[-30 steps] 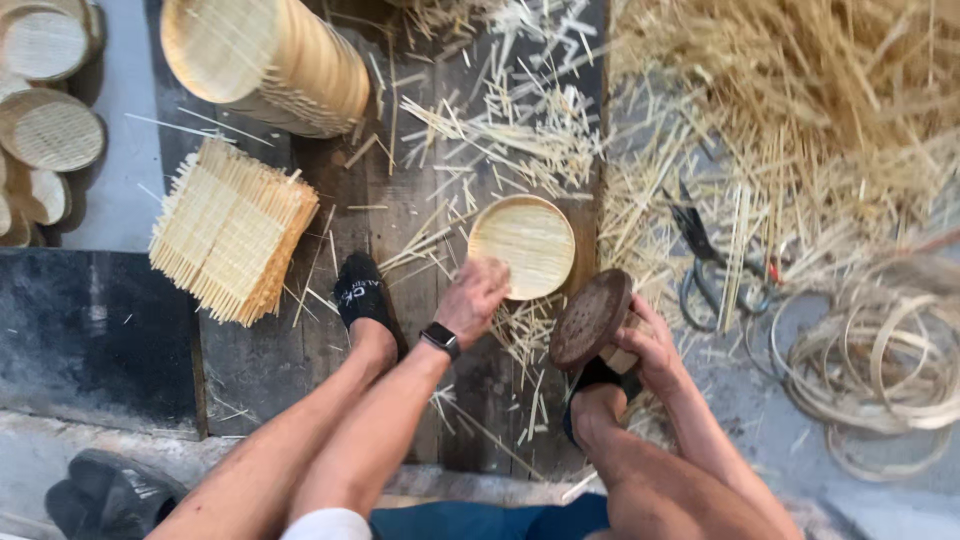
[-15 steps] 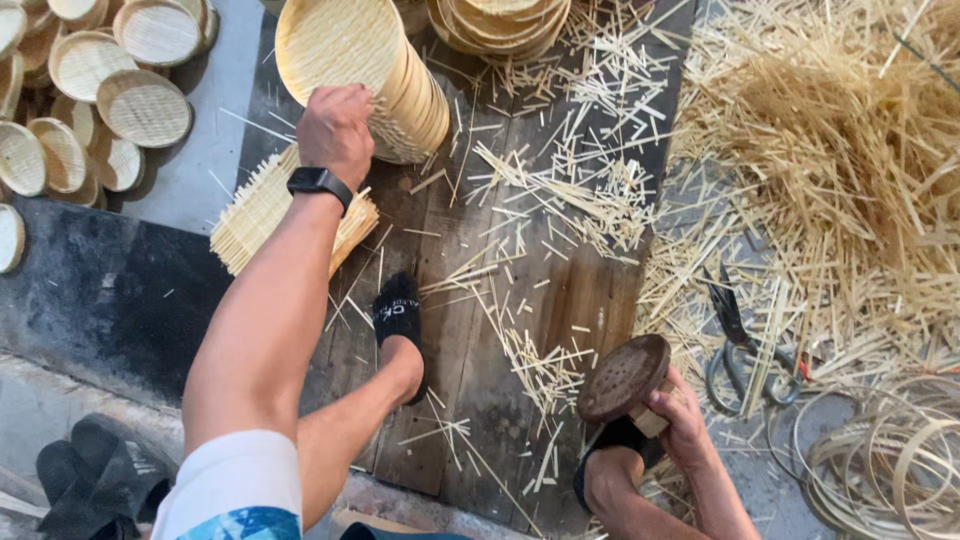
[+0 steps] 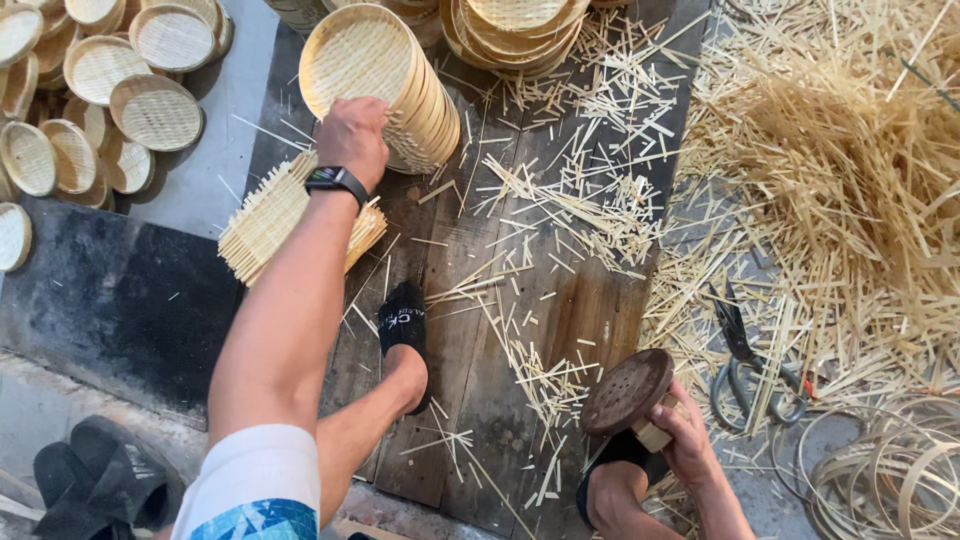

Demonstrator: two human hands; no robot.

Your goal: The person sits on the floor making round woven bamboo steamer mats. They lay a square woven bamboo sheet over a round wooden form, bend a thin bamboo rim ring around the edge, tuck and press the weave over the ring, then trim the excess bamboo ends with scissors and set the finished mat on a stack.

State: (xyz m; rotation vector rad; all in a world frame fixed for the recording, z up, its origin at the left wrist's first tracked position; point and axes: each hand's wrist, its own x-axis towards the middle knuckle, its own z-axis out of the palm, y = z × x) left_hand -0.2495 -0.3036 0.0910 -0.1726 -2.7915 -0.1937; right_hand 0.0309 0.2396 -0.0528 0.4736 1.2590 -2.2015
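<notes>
My left hand (image 3: 352, 138), a black watch on its wrist, rests on the lower edge of a stack of round woven bamboo trays (image 3: 385, 75) that lies on its side at the top of the wooden boards. Whether the fingers grip the stack or only press on it I cannot tell. Just below the hand lies a pile of square woven bamboo mats (image 3: 268, 215). My right hand (image 3: 685, 432) holds a dark round wooden mould (image 3: 627, 390) by a pale block under it, low at the right, beside my right foot.
Cut bamboo slivers litter the wooden boards (image 3: 520, 330). A big heap of bamboo strips (image 3: 850, 170) fills the right. Scissors (image 3: 745, 370) and coiled bamboo hoops (image 3: 890, 470) lie at lower right. Finished round trays (image 3: 120, 90) are spread at upper left. Black slippers (image 3: 95, 480) sit at lower left.
A second ago my left hand held a round tray near the mould; it has since reached up to the tray stack, where it stays. My right hand keeps the mould.
</notes>
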